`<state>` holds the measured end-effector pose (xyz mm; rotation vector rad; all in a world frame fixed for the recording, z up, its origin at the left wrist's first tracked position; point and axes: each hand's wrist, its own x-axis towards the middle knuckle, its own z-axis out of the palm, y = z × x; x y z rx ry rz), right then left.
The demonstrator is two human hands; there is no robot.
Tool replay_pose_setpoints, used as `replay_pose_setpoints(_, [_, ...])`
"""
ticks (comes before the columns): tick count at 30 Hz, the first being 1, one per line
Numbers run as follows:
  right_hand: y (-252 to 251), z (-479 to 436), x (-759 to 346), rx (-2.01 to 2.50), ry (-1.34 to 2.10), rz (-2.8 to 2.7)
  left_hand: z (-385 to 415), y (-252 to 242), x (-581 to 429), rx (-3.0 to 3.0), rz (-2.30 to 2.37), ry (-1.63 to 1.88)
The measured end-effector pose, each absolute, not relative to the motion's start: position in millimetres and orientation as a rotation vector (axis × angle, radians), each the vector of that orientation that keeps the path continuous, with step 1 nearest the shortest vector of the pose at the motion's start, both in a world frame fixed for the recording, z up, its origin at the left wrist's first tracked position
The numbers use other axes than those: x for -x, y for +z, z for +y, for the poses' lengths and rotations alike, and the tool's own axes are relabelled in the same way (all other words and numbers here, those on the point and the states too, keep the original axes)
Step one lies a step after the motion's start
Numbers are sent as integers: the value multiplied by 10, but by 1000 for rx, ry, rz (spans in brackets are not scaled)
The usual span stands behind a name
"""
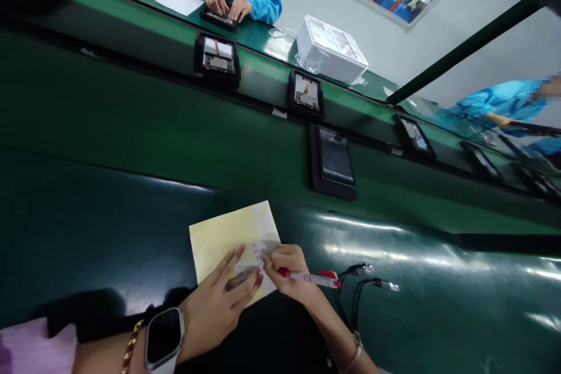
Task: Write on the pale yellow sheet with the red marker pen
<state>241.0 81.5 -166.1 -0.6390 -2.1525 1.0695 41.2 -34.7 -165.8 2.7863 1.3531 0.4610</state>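
Observation:
A pale yellow paper (219,238) with a whitish right strip lies tilted on the dark green table, and small marks show on the strip. My left hand (219,298), with a watch and a bracelet at its wrist, rests on the paper with fingers spread, holding nothing. At the paper's right edge my right hand (287,272) is closed around a red and white pen (313,279). The pen's tip is hidden by my fingers.
Black cables (357,292) lie right of my right hand. A black tray (332,162) with a dark-screened device sits ahead. Beyond it, several device trays line a green strip. Two people in blue work behind, near a white foam box (331,49).

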Motion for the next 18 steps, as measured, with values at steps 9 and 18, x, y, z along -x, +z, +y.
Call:
replay_pose_setpoints(9, [-1692, 816, -2421, 651, 1146, -2131, -353, -1657, -403, -2788, 1357, 411])
replay_pose_setpoints(18, [-1585, 872, -2503, 905, 1269, -1894, -322, -1675, -431, -2785, 1410, 530])
